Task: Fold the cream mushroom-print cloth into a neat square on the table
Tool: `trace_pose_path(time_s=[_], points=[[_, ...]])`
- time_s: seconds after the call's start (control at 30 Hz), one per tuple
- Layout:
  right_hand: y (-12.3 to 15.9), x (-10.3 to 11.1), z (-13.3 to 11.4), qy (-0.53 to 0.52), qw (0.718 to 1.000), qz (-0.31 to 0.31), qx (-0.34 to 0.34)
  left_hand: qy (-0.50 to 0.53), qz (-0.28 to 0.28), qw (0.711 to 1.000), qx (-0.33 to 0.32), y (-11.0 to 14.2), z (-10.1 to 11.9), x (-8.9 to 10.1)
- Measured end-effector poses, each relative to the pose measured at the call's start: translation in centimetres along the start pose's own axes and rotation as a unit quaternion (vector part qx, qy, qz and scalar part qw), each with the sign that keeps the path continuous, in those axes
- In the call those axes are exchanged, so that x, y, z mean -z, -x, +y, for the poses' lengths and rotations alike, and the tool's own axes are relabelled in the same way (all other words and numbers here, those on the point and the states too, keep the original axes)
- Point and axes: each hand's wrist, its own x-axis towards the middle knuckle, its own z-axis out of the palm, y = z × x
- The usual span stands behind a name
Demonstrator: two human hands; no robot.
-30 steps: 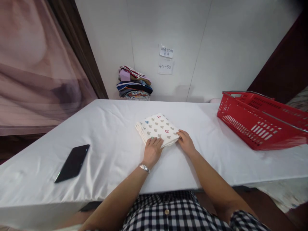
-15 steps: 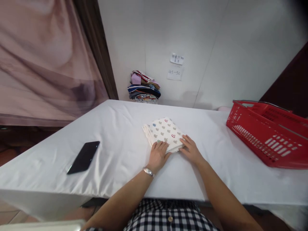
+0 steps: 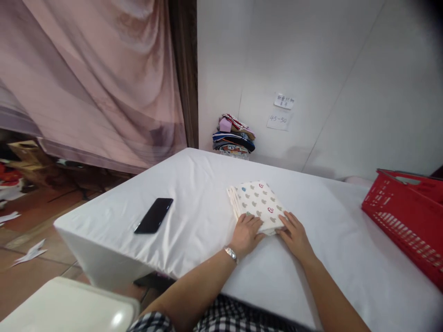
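A folded white cloth [image 3: 259,203] with grey, red, blue and green small prints lies on the white-covered table, its layered edges showing on the left. My left hand [image 3: 245,234] rests flat on its near edge, fingers stretched over the top and thumb pointing right. At the near right corner, my right hand [image 3: 294,234] touches the cloth with its fingers extended, the thumb along the edge. Neither hand has closed round the cloth. A silver bracelet [image 3: 230,253] circles the left wrist.
A black phone [image 3: 154,216] lies to the left on the tablecloth [image 3: 204,184]. The red plastic basket [image 3: 408,221] stands at the right. Behind the table's far edge is a stack of folded fabrics [image 3: 234,136] against the wall. A white stool [image 3: 69,309] is at lower left.
The view has turned to the left, so everything sits further right and more floor shows. Both hands stay on the folded cloth, nearly unmoved.
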Motion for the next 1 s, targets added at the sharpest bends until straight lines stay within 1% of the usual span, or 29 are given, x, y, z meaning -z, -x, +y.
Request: trace_pose_path(time_s=[0.07, 0.1, 0.2, 0.27, 0.33, 0.37, 0.43, 0.5, 0.67, 0.77, 0.9, 1.0], points=[[0.1, 0.2, -0.3, 0.018, 1.0, 0.008, 0.013, 0.033, 0.022, 0.999, 0.017, 0.0, -0.3, 0.4], [0.1, 0.2, -0.6, 0.025, 0.999, 0.009, 0.021, 0.046, 0.039, 0.997, 0.042, -0.3, -0.8, 0.7], [-0.2, 0.4, -1.9, 0.035, 0.998, -0.011, 0.053, 0.058, 0.083, 0.981, 0.165, -1.8, -3.3, 1.8], [-0.5, 0.4, -2.7, 0.04, 0.996, -0.031, 0.07, 0.049, 0.077, 0.965, 0.248, -3.3, -5.7, 2.6], [-0.7, 0.3, -3.3, 0.046, 0.995, -0.045, 0.082, 0.025, 0.043, 0.946, 0.32, -5.1, -8.0, 3.3], [-0.8, 0.3, -3.5, 0.048, 0.994, -0.05, 0.086, 0.021, 0.033, 0.94, 0.338, -5.9, -9.0, 3.5], [-0.8, 0.2, -3.7, 0.05, 0.993, -0.056, 0.089, 0.017, 0.01, 0.933, 0.36, -7.5, -10.7, 3.8], [-0.9, 0.2, -3.7, 0.051, 0.992, -0.06, 0.094, 0.018, -0.014, 0.928, 0.373, -8.9, -11.9, 3.8], [-0.9, 0.2, -3.6, 0.056, 0.991, -0.059, 0.105, 0.01, -0.062, 0.908, 0.414, -11.6, -14.0, 3.3], [-1.1, 0.2, -3.6, 0.061, 0.99, -0.065, 0.112, 0.02, -0.092, 0.904, 0.417, -12.9, -15.3, 3.2], [-1.4, 0.2, -3.9, 0.061, 0.989, -0.076, 0.109, 0.041, -0.085, 0.911, 0.401, -13.5, -16.8, 3.2], [-1.8, -0.1, -4.1, 0.061, 0.988, -0.082, 0.114, 0.045, -0.082, 0.901, 0.423, -13.1, -17.5, 2.8]])
